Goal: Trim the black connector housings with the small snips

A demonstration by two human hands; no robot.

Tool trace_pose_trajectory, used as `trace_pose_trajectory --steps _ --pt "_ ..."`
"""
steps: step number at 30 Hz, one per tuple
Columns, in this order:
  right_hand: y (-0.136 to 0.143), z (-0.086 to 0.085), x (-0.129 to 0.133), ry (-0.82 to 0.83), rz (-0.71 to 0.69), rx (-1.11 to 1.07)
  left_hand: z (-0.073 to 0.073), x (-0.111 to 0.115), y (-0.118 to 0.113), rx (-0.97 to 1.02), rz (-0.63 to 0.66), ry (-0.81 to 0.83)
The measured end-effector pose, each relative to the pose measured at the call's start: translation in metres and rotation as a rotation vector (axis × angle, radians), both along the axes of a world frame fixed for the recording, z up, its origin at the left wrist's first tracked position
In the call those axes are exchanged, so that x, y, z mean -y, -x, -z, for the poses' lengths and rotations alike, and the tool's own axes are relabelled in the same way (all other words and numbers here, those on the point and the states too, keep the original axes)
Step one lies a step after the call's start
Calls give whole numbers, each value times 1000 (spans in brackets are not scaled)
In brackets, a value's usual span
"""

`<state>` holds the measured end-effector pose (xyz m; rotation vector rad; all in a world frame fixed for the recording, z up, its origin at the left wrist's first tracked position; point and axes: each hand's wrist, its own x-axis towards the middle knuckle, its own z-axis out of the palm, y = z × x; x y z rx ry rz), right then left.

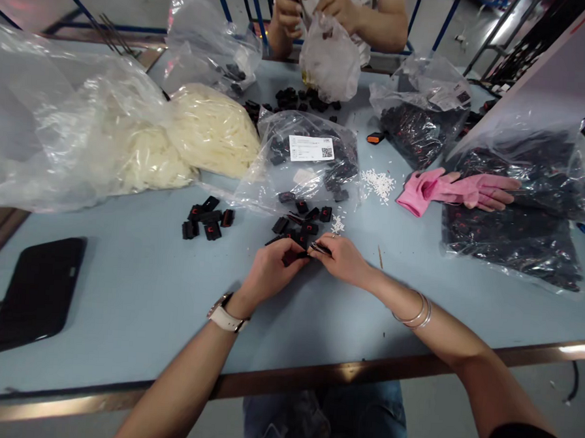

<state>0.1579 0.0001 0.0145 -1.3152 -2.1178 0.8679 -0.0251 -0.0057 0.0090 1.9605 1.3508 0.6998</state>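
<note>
My left hand is closed, with thumb and fingertips pinching a small black plastic connector housing, mostly hidden by the fingers. My right hand meets it from the other side, its fingers wrapped round slim metal tweezers whose tips lie at the housing. Just beyond both hands is a loose group of black connector housings, some with orange-red inserts. To the left lies a second group of black housings. Tiny white plastic pieces are scattered near my right fingertips, with a larger heap behind.
A labelled clear bag of black parts lies ahead. Bags of cream strips stand at left, a black tablet-like slab nearer. Pink gloves rest beside bags of black parts at right. Opposite, a person's hands hold a plastic bag.
</note>
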Motion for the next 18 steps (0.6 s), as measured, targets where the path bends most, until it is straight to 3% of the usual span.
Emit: trace_pose_trajectory --steps 11,18 --pt "0 14 7 -154 95 -46 1 -1 0 9 -34 7" --pt "-2 17 10 -290 -21 156 -2 0 -2 -17 -48 1"
